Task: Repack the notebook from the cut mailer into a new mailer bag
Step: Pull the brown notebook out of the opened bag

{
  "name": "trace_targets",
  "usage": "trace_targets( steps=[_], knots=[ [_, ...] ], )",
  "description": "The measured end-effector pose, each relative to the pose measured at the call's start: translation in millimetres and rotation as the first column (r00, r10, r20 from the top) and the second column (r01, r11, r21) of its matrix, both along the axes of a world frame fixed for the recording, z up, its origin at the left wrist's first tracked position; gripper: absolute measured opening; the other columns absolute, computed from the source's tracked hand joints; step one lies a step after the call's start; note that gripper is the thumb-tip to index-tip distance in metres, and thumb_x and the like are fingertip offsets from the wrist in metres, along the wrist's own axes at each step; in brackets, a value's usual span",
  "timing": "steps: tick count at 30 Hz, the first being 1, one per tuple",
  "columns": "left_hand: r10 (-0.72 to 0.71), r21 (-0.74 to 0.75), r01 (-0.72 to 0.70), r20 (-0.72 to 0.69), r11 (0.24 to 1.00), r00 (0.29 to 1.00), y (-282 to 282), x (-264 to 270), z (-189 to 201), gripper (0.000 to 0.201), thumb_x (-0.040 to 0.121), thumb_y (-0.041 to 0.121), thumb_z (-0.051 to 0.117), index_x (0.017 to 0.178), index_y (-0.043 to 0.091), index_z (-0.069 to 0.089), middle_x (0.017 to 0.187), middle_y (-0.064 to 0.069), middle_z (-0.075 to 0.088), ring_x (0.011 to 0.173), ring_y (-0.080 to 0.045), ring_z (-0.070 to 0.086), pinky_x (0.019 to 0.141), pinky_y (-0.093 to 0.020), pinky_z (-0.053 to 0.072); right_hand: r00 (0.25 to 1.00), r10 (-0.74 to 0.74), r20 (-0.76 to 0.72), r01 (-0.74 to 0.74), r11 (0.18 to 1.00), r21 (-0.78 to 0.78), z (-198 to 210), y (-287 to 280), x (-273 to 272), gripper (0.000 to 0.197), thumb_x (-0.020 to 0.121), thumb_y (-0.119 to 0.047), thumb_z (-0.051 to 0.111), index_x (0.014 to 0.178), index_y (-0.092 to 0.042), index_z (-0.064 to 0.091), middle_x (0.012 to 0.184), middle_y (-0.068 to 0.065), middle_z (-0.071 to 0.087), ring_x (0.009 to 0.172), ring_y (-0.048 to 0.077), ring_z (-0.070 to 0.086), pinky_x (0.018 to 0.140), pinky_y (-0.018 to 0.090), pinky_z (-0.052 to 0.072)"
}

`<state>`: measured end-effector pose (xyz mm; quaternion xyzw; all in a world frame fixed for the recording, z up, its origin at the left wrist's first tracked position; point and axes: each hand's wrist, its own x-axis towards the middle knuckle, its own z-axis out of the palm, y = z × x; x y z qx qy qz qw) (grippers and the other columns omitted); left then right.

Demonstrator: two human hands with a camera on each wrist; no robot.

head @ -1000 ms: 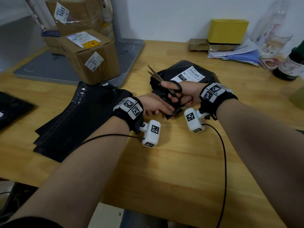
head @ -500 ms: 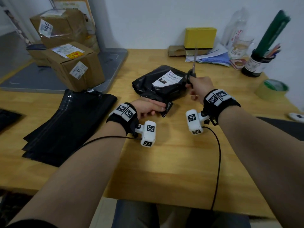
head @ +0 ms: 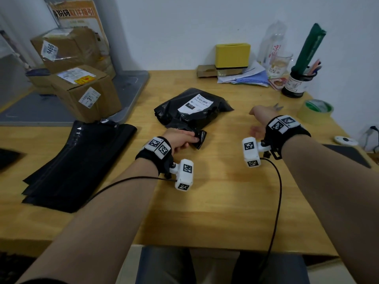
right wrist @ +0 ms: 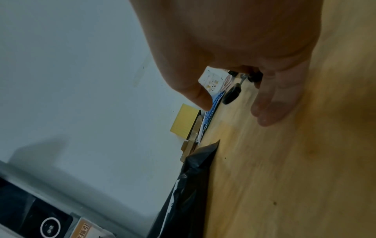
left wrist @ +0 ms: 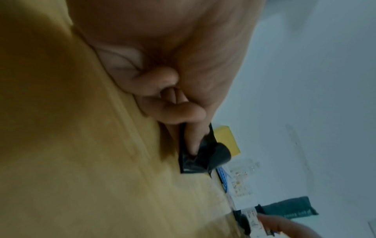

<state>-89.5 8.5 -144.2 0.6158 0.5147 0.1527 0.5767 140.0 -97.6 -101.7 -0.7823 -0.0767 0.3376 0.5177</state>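
Cut mailer (head: 192,111): black poly bag, white shipping label up, lying crumpled mid-bench (head: 215,201). Near end is bunched and looks opened. Notebook not visible; presumably inside, since the bag has a flat bulk.

Left hand (head: 180,139): fingers curled, pinching the near corner flap of the mailer; the left wrist view shows a fingertip pressed into the folded film. Right hand (head: 259,121): fingers loosely spread, holding nothing, hovering over bare bench right of the mailer. Scissors (head: 276,107) lie just beyond it; whether they touch cannot be told.

Handling, judged: film is thin, limp and slick, so it will slip and stretch rather than lift the contents. Notebook should be stiff, flat and light. Best to pin the bag by the corner held now, reach the free hand into the cut end, and draw the notebook out by its edge or spine.

Surroundings: stack of new mailer bags (head: 80,165) at left, near the left forearm, well within reach. Cardboard boxes (head: 86,93) behind that stack. At the back edge: yellow box (head: 232,55), papers, pen jar (head: 295,85); tape roll (head: 316,111) at right. Nothing lies between mailer and new bags.
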Motion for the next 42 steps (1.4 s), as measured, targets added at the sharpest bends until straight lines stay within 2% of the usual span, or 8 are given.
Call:
trace_targets(
  steps=[6,8,12,16,24,32,36,42],
  knots=[
    [0.141,-0.001,-0.141,0.056,0.990,0.988,-6,-4,-2,0.033,0.079,0.011,0.082,0.093,0.019,0.054,0.070,0.002,0.058,0.032,-0.001,0.046,0.032,-0.013,0.026,0.997,0.064,-0.033,-0.064,0.998,-0.005,12,-2,-6,0.029,0.097,-0.017,0.059,0.122,-0.008,0.048,0.127,0.020,0.051,0.102,0.037,0.063,0.086,0.049,0.059],
    [0.153,-0.017,-0.152,0.071,0.988,0.986,-8,-10,3,0.035,0.080,0.010,0.081,0.105,0.018,0.056,0.076,0.001,0.060,0.040,-0.003,0.049,0.033,-0.014,0.028,0.993,0.118,-0.005,-0.118,0.993,-0.008,15,1,-9,0.044,0.094,-0.022,0.061,0.134,-0.010,0.048,0.135,0.022,0.051,0.112,0.039,0.063,0.087,0.050,0.059],
    [0.127,0.116,-0.127,0.008,0.985,0.992,-6,-29,19,0.047,0.081,0.012,0.081,0.124,0.011,0.063,0.085,-0.002,0.063,0.054,-0.009,0.049,0.031,-0.011,0.031,0.978,0.184,0.101,-0.187,0.982,0.023,21,8,-24,0.045,0.096,-0.018,0.060,0.137,-0.005,0.047,0.123,0.017,0.049,0.104,0.036,0.065,0.087,0.049,0.058],
    [0.055,0.282,-0.031,-0.076,0.959,0.996,-3,-39,43,0.035,0.083,0.011,0.078,0.117,0.011,0.071,0.073,0.001,0.061,0.052,-0.009,0.046,0.031,-0.011,0.029,0.910,0.363,0.201,-0.386,0.918,0.089,32,17,-51,0.014,0.093,-0.019,0.067,0.102,-0.009,0.067,0.105,0.009,0.068,0.077,0.022,0.065,0.066,0.034,0.053],
    [-0.034,0.395,0.017,0.035,0.919,0.999,1,-24,87,0.022,0.084,0.004,0.075,0.104,0.012,0.073,0.070,0.005,0.058,0.039,0.002,0.047,0.032,-0.007,0.028,0.651,0.693,0.310,-0.728,0.686,-0.002,47,29,-91,0.029,0.088,-0.040,0.077,0.113,-0.026,0.072,0.072,0.001,0.069,0.051,0.013,0.052,0.051,0.025,0.041],
    [-0.078,0.295,0.019,0.191,0.955,0.978,-4,26,90,0.017,0.088,0.006,0.069,0.090,0.022,0.075,0.077,0.000,0.067,0.053,-0.010,0.050,0.036,-0.017,0.026,0.849,0.436,0.300,-0.486,0.866,0.118,38,14,-57,0.014,0.095,-0.021,0.071,0.093,-0.008,0.066,0.067,0.007,0.066,0.044,0.017,0.045,0.042,0.022,0.039],
    [-0.085,0.201,0.049,0.178,0.978,0.980,-11,46,82,0.013,0.090,0.011,0.069,0.096,0.022,0.074,0.094,0.004,0.074,0.064,-0.011,0.059,0.041,-0.018,0.030,0.984,0.171,0.042,-0.176,0.952,0.250,18,-2,-20,0.016,0.100,-0.022,0.062,0.103,-0.006,0.064,0.074,0.006,0.064,0.046,0.016,0.045,0.042,0.024,0.040],
    [-0.083,0.170,0.061,0.126,0.984,0.989,-15,61,71,0.020,0.093,0.013,0.067,0.110,0.022,0.070,0.100,0.003,0.073,0.063,-0.008,0.059,0.041,-0.017,0.032,0.960,-0.091,-0.266,0.169,0.942,0.288,-3,-21,25,0.019,0.107,-0.026,0.048,0.104,-0.009,0.058,0.084,0.002,0.064,0.056,0.013,0.040,0.052,0.030,0.044]
  ],
)
